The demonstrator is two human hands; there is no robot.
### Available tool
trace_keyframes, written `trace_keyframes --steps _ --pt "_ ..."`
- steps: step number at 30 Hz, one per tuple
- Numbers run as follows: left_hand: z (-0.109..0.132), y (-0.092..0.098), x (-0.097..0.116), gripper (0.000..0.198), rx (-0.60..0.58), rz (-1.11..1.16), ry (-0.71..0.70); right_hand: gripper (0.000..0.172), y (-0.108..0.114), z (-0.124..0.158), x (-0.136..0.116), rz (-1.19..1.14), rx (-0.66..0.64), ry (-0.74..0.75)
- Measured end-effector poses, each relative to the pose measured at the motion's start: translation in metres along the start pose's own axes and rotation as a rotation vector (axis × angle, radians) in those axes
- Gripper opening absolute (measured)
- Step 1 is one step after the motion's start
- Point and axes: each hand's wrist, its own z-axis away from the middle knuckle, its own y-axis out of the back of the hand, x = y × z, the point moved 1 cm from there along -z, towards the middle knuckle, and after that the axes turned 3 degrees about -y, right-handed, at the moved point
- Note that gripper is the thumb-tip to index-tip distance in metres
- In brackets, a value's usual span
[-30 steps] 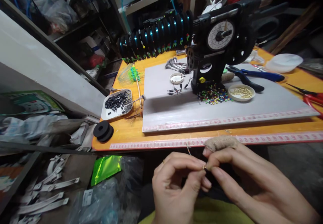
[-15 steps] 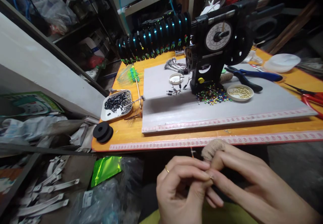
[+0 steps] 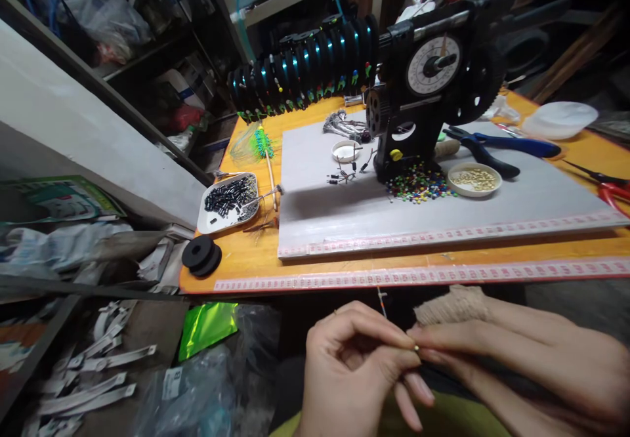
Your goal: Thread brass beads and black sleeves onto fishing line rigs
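Observation:
My left hand (image 3: 359,368) is closed in a pinch, its thumb and forefinger tips on a tiny pale shiny piece (image 3: 417,348) too small to name. Against the same spot press the fingertips of my right hand (image 3: 497,338), also pinched. A beige cloth-like wrap (image 3: 453,304) covers one right finger. Just behind the left fingers, a thin strand with orange and white bits (image 3: 382,300) hangs at the table edge. Both hands are in front of the table, above my lap.
A black machine (image 3: 413,96) with a dial carries a row of black spools (image 3: 305,66). Around it lie colourful beads (image 3: 418,184), a dish of gold pieces (image 3: 475,180), pliers (image 3: 516,145) and red-handled scissors (image 3: 615,194). A white tray (image 3: 209,224) holds black tubes; a black spool (image 3: 201,255) is nearby.
My right hand has shifted right and flattened, its wrapped finger now stretched alongside. The left hand keeps its pinch with fingers slightly turned. The view has shifted slightly.

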Motion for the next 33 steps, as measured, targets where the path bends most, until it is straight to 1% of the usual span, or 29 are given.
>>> trace_keyframes --steps 2,5,6,9,11,12,14,16,19,20,21,23,27,30,33 --pt "0.001 -0.004 0.006 0.020 0.019 -0.048 0.001 0.027 -0.002 0.002 0.000 0.059 0.072 -0.009" --pt "0.001 -0.011 0.013 0.027 0.095 -0.094 0.046 0.029 -0.003 0.002 0.002 0.090 0.103 -0.001" --pt "0.001 -0.013 0.014 0.029 0.102 -0.098 0.057 0.028 -0.003 0.002 0.002 0.092 0.108 -0.002" --pt "-0.001 -0.011 0.010 0.029 0.101 -0.101 0.053 0.020 0.000 -0.001 0.005 0.098 0.097 -0.011" --pt "-0.003 -0.004 0.004 0.023 0.060 -0.134 -0.019 0.012 0.001 -0.004 0.007 0.109 0.034 0.010" --pt "-0.004 0.000 0.001 0.018 0.042 -0.184 -0.076 0.012 0.001 -0.005 0.007 0.114 -0.009 0.026" --pt "-0.007 0.007 -0.002 0.010 0.021 -0.369 -0.232 0.018 0.001 -0.009 0.008 0.120 -0.059 0.054" --pt "-0.011 0.011 0.000 0.009 -0.031 -0.626 -0.459 0.019 0.001 -0.011 0.009 0.123 -0.051 0.048" --pt "-0.020 0.010 0.011 0.007 -0.196 -0.961 -0.830 0.015 0.001 -0.012 0.015 0.146 -0.024 0.015" --pt "-0.023 0.009 0.016 0.005 -0.232 -1.037 -0.909 0.014 0.001 -0.012 0.018 0.154 -0.021 0.005" --pt "-0.027 0.009 0.020 0.004 -0.249 -1.097 -0.955 0.014 0.002 -0.012 0.021 0.160 -0.011 -0.002" --pt "-0.034 0.008 0.027 0.006 -0.248 -1.190 -0.981 0.013 0.004 -0.014 0.026 0.171 0.010 -0.010" --pt "-0.050 0.007 0.037 0.015 -0.251 -1.374 -0.941 0.012 0.009 -0.029 0.033 0.243 0.024 0.038" --pt "-0.065 0.003 0.041 0.015 -0.268 -1.484 -0.965 0.009 0.011 -0.045 0.037 0.324 0.024 0.070" --pt "-0.079 0.000 0.043 0.013 -0.251 -1.589 -0.983 0.010 0.014 -0.055 0.042 0.371 0.049 0.092"
